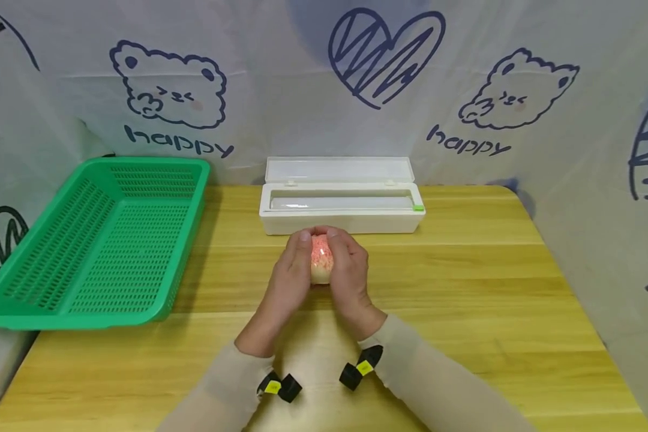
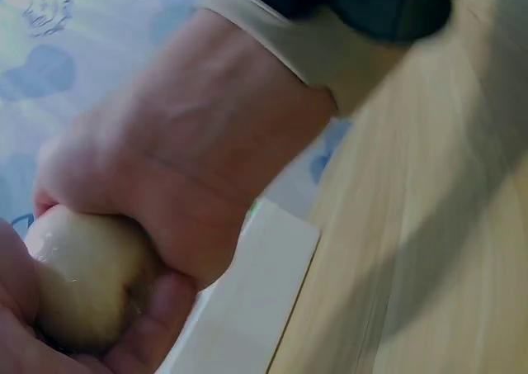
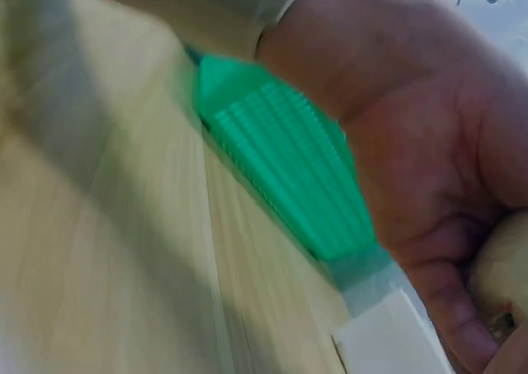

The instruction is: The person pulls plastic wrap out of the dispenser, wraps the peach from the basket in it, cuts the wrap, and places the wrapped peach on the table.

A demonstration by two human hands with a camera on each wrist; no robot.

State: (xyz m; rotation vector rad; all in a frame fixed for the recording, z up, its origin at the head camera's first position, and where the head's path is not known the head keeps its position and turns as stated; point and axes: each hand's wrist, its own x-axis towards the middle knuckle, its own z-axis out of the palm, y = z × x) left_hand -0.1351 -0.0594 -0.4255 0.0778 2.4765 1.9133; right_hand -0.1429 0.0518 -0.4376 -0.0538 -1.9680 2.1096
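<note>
Both hands cup a round apple (image 1: 321, 259), streaked pink-red above and pale cream below, with a shiny surface like clear film. It is held just in front of the white box, above the table. The left hand (image 1: 291, 270) wraps its left side and the right hand (image 1: 351, 270) its right, thumbs towards the head camera. Pale skin of the apple (image 2: 91, 279) shows between the fingers in the left wrist view. In the right wrist view, only an edge of the apple (image 3: 502, 267) appears, with a dark spot low on it.
Behind the hands stands a white cling film dispenser (image 1: 342, 224), its lid (image 1: 339, 170) raised and a green slider (image 1: 418, 207) at the right end. A green plastic basket (image 1: 126, 252) sits at the left of the wooden table (image 1: 464, 288). A drawn-on cloth (image 1: 281, 90) hangs behind.
</note>
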